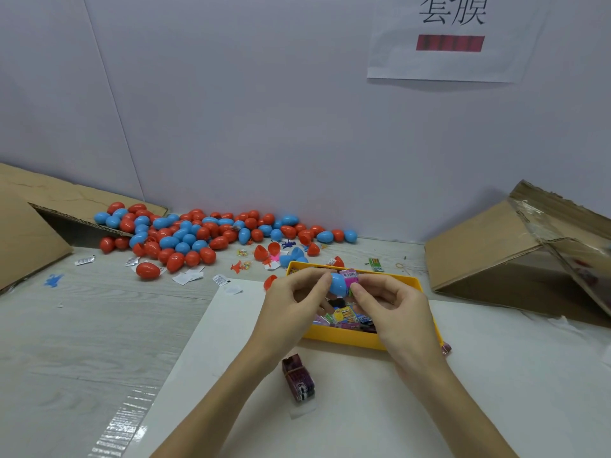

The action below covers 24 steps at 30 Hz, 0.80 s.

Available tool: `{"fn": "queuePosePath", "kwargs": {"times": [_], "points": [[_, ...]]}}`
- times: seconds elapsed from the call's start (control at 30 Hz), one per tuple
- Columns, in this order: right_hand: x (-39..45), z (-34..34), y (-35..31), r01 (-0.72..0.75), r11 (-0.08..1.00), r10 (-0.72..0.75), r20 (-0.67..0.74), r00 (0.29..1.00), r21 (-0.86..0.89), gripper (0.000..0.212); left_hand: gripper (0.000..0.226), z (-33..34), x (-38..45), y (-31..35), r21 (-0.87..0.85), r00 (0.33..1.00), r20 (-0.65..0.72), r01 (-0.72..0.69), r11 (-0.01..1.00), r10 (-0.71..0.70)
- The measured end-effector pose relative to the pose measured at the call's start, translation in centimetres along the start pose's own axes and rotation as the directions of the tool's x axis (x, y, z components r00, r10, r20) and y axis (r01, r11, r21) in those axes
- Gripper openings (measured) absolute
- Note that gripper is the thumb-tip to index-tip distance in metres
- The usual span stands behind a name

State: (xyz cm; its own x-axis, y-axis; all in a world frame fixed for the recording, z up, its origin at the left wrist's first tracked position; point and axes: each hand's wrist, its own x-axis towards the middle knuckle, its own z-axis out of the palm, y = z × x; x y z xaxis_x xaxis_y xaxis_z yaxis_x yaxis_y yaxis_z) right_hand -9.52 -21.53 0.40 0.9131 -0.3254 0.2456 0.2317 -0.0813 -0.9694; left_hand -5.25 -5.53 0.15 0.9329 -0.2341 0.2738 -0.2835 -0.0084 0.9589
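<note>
My left hand (291,302) pinches a blue plastic egg half (338,283) above the yellow tray (344,340). My right hand (393,309) pinches a small pink packet (349,278) pressed against the open side of that egg half. Several small colourful packets (344,317) lie inside the tray, partly hidden by both hands. Both hands meet over the tray's middle.
A heap of red and blue eggs (198,234) lies against the back wall, with open halves (267,252) and paper slips (188,276) nearer. Cardboard boxes stand at the left (33,233) and right (496,256). A bundle of purple packets (298,378) lies on the white sheet (211,358).
</note>
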Motion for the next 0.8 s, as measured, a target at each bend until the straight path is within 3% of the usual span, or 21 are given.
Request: {"fn": "queuePosePath", "kwargs": {"times": [0.3,0.6,0.8], "points": [[-0.52,0.43,-0.43,0.144,0.989,-0.143,0.006,0.990,-0.037,0.019,0.019,-0.01,0.03,0.01,0.011,1.000,-0.016,-0.022,1.000,0.022],[-0.54,0.55,-0.29,0.116,0.993,-0.115,0.025,0.993,-0.014,0.020,0.025,0.00,-0.18,0.32,0.009,0.997,-0.022,-0.072,0.997,0.072],[-0.51,0.52,-0.93,-0.039,0.982,0.031,0.052,0.998,0.183,0.016,0.042,0.13,-0.33,0.25,0.234,0.950,-0.016,-0.300,0.925,0.312]]}}
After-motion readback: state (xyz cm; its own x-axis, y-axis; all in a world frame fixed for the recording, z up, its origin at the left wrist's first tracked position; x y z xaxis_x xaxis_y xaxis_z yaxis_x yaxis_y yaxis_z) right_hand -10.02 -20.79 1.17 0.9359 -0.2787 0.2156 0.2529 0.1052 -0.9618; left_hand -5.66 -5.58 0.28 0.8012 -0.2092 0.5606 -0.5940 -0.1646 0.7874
